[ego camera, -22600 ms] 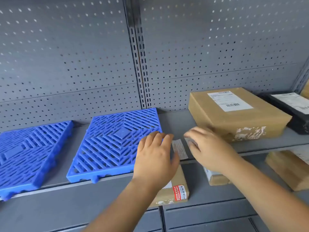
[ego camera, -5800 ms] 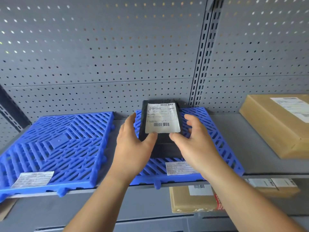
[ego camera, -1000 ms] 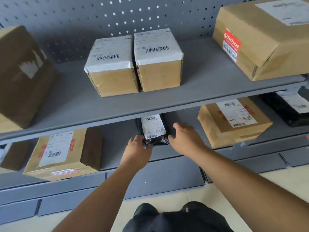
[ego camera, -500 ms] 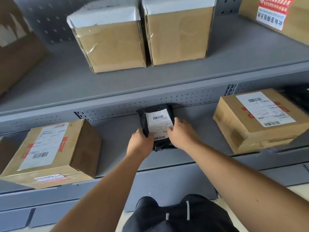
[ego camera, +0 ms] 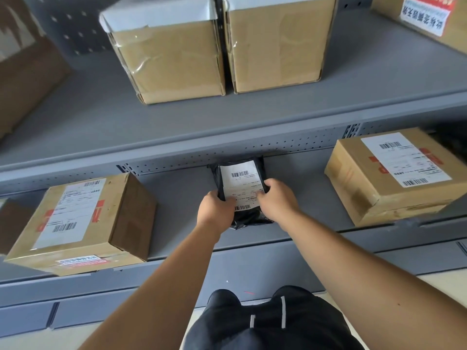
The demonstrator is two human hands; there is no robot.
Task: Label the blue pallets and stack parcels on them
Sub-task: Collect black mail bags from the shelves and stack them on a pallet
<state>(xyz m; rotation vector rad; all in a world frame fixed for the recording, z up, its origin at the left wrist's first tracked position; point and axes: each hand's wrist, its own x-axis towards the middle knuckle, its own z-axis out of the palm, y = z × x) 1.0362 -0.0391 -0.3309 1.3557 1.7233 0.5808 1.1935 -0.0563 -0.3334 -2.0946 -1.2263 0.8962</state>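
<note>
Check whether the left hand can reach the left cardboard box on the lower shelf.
Probably: only bare lower shelf lies between the left hand and the cardboard box. But it grips the black parcel with the right hand.

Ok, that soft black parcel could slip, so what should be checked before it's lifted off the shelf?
1. Left hand grip on the black parcel: ok, it holds the left edge.
2. Right hand grip: ok, it holds the right edge.
3. White label facing up: ok.
4. Side clearance: ok, the left cardboard box and the right cardboard box stand apart from it.
5. Headroom: not ok, the upper shelf overhangs its far end; probably draw it out first.
6. Blue pallet free: cannot tell, none in view.
</note>
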